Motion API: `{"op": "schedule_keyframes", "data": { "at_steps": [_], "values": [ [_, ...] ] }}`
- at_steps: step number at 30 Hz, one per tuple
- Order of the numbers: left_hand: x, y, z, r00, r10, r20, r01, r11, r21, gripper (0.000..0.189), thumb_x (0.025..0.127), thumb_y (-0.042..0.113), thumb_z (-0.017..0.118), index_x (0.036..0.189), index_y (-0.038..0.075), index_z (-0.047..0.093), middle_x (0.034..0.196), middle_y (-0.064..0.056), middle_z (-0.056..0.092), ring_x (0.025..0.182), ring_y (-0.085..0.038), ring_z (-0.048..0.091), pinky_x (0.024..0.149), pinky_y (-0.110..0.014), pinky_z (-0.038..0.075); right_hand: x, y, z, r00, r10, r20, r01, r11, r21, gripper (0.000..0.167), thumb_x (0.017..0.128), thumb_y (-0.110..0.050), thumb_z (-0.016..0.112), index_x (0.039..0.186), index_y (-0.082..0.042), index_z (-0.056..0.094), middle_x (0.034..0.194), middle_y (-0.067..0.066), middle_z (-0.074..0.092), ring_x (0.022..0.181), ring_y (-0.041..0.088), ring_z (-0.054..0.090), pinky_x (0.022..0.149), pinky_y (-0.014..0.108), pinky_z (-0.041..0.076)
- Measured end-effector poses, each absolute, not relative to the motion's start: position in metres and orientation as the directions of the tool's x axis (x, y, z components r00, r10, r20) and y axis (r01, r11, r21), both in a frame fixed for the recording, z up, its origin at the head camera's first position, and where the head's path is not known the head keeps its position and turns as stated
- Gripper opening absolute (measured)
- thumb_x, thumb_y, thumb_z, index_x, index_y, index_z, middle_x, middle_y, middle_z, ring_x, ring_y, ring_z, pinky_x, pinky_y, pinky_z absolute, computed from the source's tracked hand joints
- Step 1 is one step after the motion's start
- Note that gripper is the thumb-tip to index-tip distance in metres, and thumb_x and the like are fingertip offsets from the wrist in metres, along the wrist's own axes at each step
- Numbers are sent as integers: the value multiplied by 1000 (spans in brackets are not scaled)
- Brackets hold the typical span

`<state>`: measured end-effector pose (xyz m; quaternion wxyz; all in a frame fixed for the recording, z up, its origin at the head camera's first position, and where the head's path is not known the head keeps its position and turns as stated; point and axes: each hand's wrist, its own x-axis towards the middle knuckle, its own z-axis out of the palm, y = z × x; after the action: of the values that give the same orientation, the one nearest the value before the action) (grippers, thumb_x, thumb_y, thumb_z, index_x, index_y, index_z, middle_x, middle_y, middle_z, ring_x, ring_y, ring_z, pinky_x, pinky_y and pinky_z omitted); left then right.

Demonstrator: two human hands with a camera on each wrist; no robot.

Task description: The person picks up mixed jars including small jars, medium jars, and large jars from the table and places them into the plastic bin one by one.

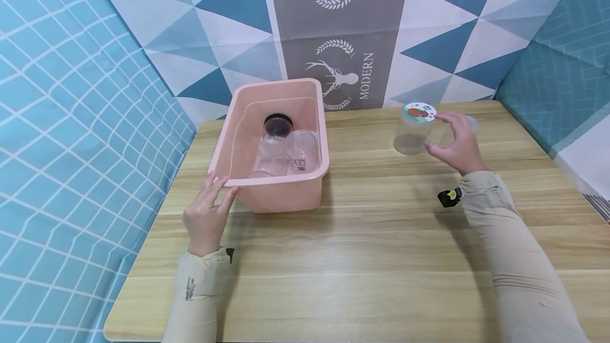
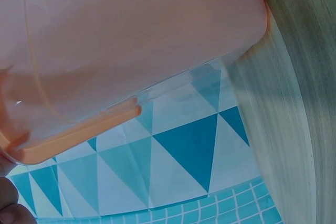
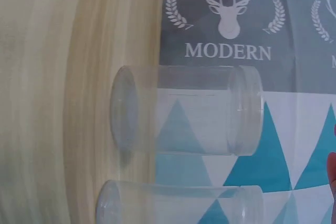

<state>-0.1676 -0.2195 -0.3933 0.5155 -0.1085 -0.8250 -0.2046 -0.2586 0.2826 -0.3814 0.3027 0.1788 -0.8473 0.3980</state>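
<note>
My left hand grips the near left corner of a pink plastic bin, fingers over the rim and thumb against the outside. Inside the bin lie several clear plastic jars, one with a black lid. At the right, my right hand is beside an upright clear jar whose lid bears a tomato-like picture. Its thumb and fingers are spread apart towards that jar; in the right wrist view the fingertips show beyond the lid end. A second clear jar is partly hidden behind this hand.
Both jars on the right stand on the wooden table near its back edge. Behind it hangs a cloth with triangles and deer prints. A blue tiled-pattern sheet borders the left side.
</note>
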Motion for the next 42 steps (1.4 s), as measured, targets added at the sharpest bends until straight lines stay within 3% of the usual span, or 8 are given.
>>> {"op": "schedule_keyframes", "data": {
  "at_steps": [3,7,11,14,18,21,24,42],
  "values": [
    [-167,-219,-393,-447,-35,894,388,892,230,55,90,52,58,95,-1,73,106,-22,67,82,-41,68,45,-46,43,-255,282,-379,-771,-3,637,-511,600,-615,59,68,2,73,122,12,52,120,26,51,112,31,43,97,44,32],
    [-167,-219,-393,-440,-37,897,391,892,229,55,90,52,59,94,-1,73,106,-22,67,81,-41,68,44,-46,43,-252,280,-381,-753,79,653,-505,566,-652,57,69,2,72,122,11,52,115,-3,51,106,4,41,90,27,30],
    [-167,-219,-392,-437,-37,899,394,891,228,56,89,52,58,94,-1,73,106,-22,67,82,-41,68,46,-46,44,-253,280,-386,-718,157,678,-519,529,-672,55,70,3,70,122,12,53,114,-22,44,104,-5,41,89,22,31],
    [-167,-219,-392,-438,-37,898,395,890,229,56,89,53,58,93,-1,73,106,-22,67,82,-41,68,46,-46,45,-255,279,-391,-673,237,700,-536,496,-683,54,68,4,70,119,13,54,111,-19,49,101,-3,45,88,22,32],
    [-167,-219,-392,-436,-36,899,398,889,229,56,89,52,59,93,-1,73,105,-22,67,83,-41,68,46,-46,44,-258,276,-396,-547,381,746,-585,464,-666,45,66,-3,68,109,10,61,102,-6,57,97,0,50,86,22,35],
    [-167,-219,-392,-440,-31,898,398,889,226,55,89,52,59,94,-1,73,106,-22,67,85,-41,68,46,-46,44,-258,271,-396,-451,475,756,-609,456,-649,40,65,-9,66,103,3,64,97,-4,59,95,0,51,87,23,36],
    [-168,-219,-392,-444,-30,896,397,890,226,55,89,51,59,94,-1,73,106,-22,67,87,-40,68,46,-46,44,-254,266,-390,-401,532,745,-616,446,-650,36,65,-9,64,101,-2,65,94,-8,56,94,0,50,87,23,36],
    [-168,-220,-392,-435,-26,900,399,890,219,53,89,50,60,94,-1,73,106,-21,67,85,-40,68,43,-45,42,-259,284,-407,-421,706,569,-483,356,-800,40,74,3,66,112,-6,57,102,-9,50,96,5,47,89,23,34]
  ]
}}
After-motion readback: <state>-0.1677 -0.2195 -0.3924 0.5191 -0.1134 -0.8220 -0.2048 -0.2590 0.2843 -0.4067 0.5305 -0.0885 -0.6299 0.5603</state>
